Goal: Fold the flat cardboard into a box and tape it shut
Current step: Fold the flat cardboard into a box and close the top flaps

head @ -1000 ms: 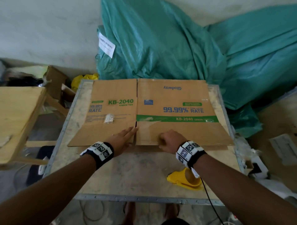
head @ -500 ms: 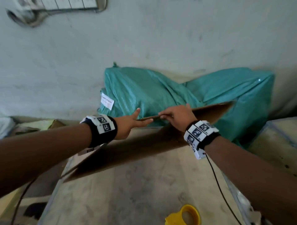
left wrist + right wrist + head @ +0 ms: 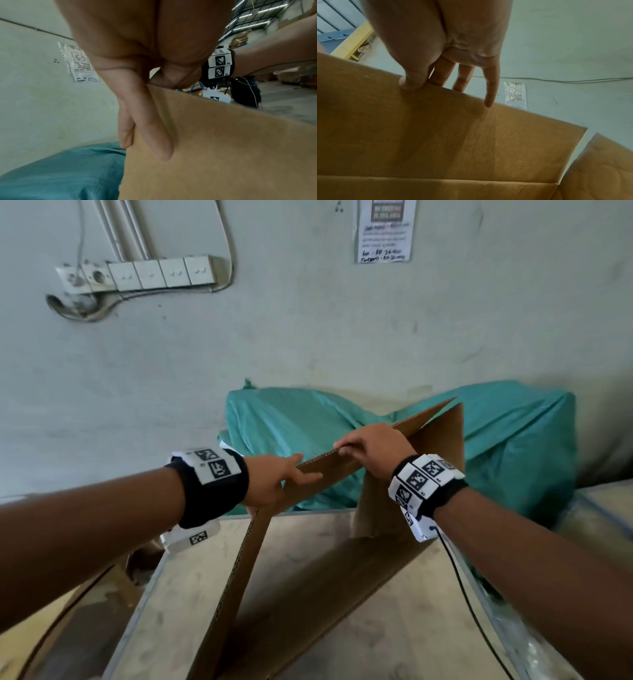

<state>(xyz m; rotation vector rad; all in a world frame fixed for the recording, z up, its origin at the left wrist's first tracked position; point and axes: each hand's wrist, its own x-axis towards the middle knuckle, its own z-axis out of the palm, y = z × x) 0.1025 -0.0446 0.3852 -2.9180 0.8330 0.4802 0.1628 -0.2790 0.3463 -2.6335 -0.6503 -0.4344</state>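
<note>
cardboard (image 3: 308, 594) lower edge cut off, wall notice (image 3: 385, 231) text unreadable

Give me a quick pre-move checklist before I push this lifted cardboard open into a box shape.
1. Left hand on the brown corrugated cardboard sheet: ok, thumb and fingers pinch its top edge.
2. Right hand grip: ok, thumb and fingers hold the same top edge.
3. Cardboard raised off the plywood worktable: ok, panels stand, lower edge on the table.
4. Panels starting to open: ok, a gap shows between panels.
5. Room behind: cannot tell, the teal plastic-wrapped bundle sits close behind.
6. Tape within reach: cannot tell, none in view.
</note>
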